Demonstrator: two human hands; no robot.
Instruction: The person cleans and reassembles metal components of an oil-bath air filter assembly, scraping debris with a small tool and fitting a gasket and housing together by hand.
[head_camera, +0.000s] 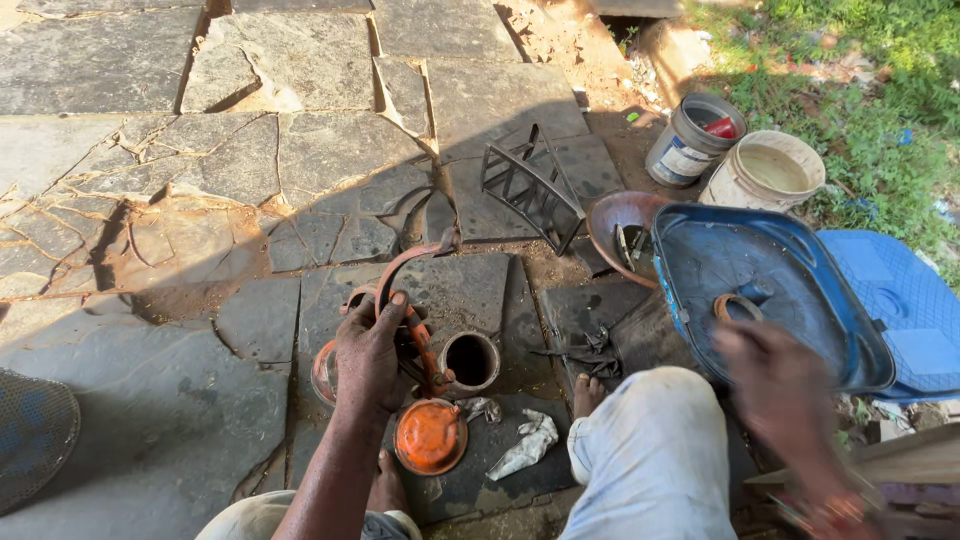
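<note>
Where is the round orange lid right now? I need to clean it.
In the head view, the round orange lid lies on the stone floor at bottom centre, just below the left hand, beside a crumpled white rag.

1. Hard sunlight floods the upper left paving and the grass at upper right.
2. Shade covers the lower centre.
3. The right hand (775, 385) at lower right is motion-blurred; edges bow slightly.

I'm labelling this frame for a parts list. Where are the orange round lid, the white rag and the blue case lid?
orange round lid (430, 436), head view, middle of its top face.
white rag (528, 444), head view, middle of the crumpled cloth.
blue case lid (790, 262), head view, bare inner floor.
</note>
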